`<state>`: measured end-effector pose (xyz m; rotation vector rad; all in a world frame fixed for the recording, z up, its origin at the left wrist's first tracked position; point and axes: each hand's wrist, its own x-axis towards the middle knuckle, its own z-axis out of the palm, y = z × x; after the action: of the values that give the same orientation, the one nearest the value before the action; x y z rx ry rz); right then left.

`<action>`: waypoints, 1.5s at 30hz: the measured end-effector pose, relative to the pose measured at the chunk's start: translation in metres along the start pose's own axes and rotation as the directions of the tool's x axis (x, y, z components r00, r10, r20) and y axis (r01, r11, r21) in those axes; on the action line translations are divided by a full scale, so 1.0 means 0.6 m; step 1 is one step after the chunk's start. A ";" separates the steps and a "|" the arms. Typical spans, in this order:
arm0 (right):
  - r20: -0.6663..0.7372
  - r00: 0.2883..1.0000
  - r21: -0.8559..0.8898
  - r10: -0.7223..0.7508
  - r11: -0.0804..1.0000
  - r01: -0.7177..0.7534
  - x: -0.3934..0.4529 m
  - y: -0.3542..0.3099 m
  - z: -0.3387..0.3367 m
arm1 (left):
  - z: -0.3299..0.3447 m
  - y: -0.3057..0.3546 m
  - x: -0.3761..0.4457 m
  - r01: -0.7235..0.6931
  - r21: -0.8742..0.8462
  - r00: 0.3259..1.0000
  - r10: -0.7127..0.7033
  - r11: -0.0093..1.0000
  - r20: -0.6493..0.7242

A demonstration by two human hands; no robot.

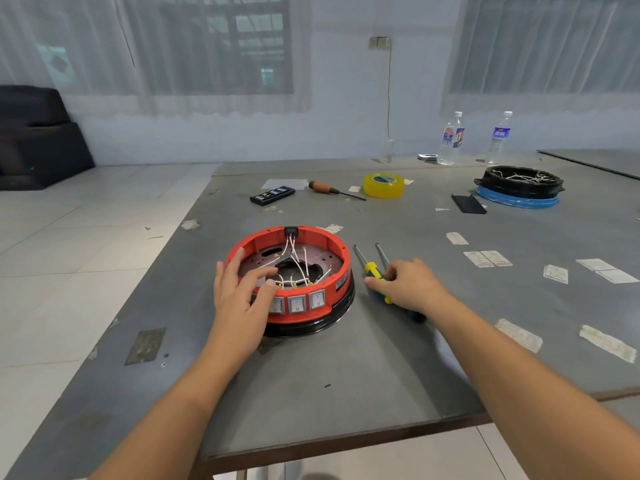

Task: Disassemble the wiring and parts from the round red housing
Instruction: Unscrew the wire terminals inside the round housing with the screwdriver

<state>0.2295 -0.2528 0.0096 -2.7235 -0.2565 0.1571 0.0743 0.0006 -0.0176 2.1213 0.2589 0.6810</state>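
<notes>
Round red housing [341, 271], seated on a black base, is placed on the grey desk [346, 368] near its front edge, with white wires [294, 258] looped inside. Its left rim is covered by the left hand [242, 292], fingers spread and relaxed. A yellow-and-green screwdriver [373, 270] just right of it is pinched by the right hand [408, 285].

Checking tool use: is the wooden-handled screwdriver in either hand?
No: the wooden-handled screwdriver lies on the table, far from both hands.

round red housing [313, 242], white wiring [297, 261] inside
</notes>
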 end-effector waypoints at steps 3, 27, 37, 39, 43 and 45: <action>-0.018 1.000 -0.121 -0.001 0.993 -0.001 0.004 -0.009 0.004 | 0.009 0.000 -0.008 0.023 -0.064 0.999 -0.026 0.998 -0.044; 0.076 0.996 -0.155 0.051 0.987 -0.039 -0.018 0.023 -0.031 | -0.043 0.051 0.076 0.625 0.141 0.766 -0.638 0.768 0.080; 0.070 0.992 0.036 0.109 0.993 -0.111 -0.029 0.002 -0.054 | -0.057 0.039 0.083 0.712 -0.064 0.691 -0.682 0.699 0.240; 0.085 0.986 0.319 0.146 0.933 -0.166 -0.031 0.002 -0.049 | -0.059 0.034 0.079 0.697 -0.141 0.712 -0.655 0.703 0.253; 0.040 0.981 0.693 0.188 0.702 -0.163 -0.037 -0.031 -0.047 | -0.054 0.018 0.074 0.633 -0.298 0.773 -0.600 0.714 0.204; 0.005 0.987 0.800 0.160 0.592 -0.100 -0.042 -0.067 -0.041 | -0.048 0.015 0.071 0.591 -0.378 0.798 -0.583 0.712 0.150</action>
<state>0.2019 -0.2309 0.0500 -1.8184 0.0481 0.1683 0.0929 0.0325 0.0193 1.5073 0.6891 0.2893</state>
